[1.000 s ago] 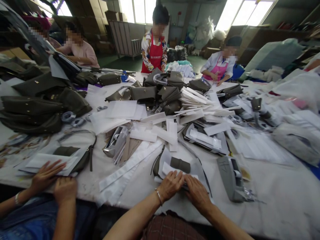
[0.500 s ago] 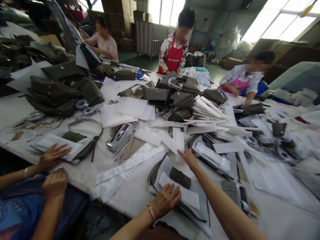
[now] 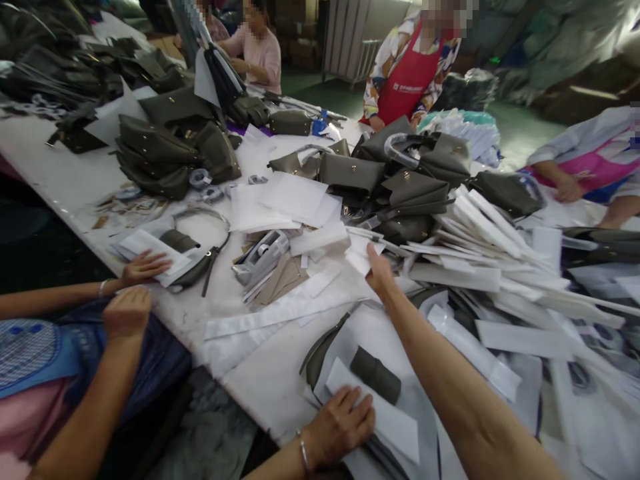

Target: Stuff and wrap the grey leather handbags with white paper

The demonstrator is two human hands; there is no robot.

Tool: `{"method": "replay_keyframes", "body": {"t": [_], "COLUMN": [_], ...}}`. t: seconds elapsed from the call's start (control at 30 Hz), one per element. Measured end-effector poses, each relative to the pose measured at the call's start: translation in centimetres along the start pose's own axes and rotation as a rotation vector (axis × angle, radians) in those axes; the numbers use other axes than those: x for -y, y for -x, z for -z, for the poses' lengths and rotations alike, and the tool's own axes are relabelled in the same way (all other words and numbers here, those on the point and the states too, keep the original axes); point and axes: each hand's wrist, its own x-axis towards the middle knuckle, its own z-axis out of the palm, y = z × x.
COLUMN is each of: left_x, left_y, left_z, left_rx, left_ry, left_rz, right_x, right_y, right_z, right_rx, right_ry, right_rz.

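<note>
Near the table's front edge lies a dark olive handbag (image 3: 315, 363), partly covered by translucent wrapping sheet (image 3: 345, 347). On it rest a white foam-like strip (image 3: 395, 427) and a small rolled dark olive piece (image 3: 376, 375). My left hand (image 3: 344, 421), with a bangle at the wrist, lies flat on the strip with its fingers stretched out. Farther forward, my right hand (image 3: 380, 270) is closed on the edge of a small white sheet (image 3: 361, 252) at the heap of white pieces; its fingertips are partly hidden.
At left, a co-worker's hand (image 3: 146, 267) rests on a similar bag (image 3: 193, 273). Several dark olive bags (image 3: 353, 170) are piled mid-table beside stacked white strips (image 3: 480, 220). Grey plastic-wrapped parts (image 3: 263, 257) lie left of centre. A person in a red apron (image 3: 407, 80) stands opposite.
The view has shifted right and down. My right hand has moved farther forward over the heap and closed on a small white sheet. My left hand stays on the strip.
</note>
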Motion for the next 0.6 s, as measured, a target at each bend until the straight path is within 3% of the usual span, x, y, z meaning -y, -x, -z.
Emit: {"method": "replay_keyframes", "body": {"t": [0.07,0.13,0.23,0.3,0.43,0.6], "left_x": [-0.2,-0.3,-0.3,-0.2,0.1,0.2], "left_y": [-0.2,-0.3,-0.5,-0.6,-0.7,-0.8], "left_z": [0.3,0.6,1.0,1.3,1.5,1.5], "left_rx": [0.027,0.036,0.056,0.074,0.060,0.048], "left_ry": [-0.007,-0.009,0.005,0.016,0.034,0.021], "left_rz": [0.012,0.027,0.034,0.029,0.019,0.008], "right_x": [1.7,2.0,-0.3,-3.0,-7.3,-8.2], "right_y": [-2.0,-2.8,-1.5,0.4,3.9,4.8], "right_z": [-1.3,-2.5,-3.8,-4.3,-4.3,-3.9], "right_rx": [0.080,0.221,0.476,0.572,0.600,0.559], "right_ry": [-0.202,-0.181,0.461,0.835,1.146,1.391], "right_rz": [0.040,0.110,0.228,0.241,0.268,0.315]}}
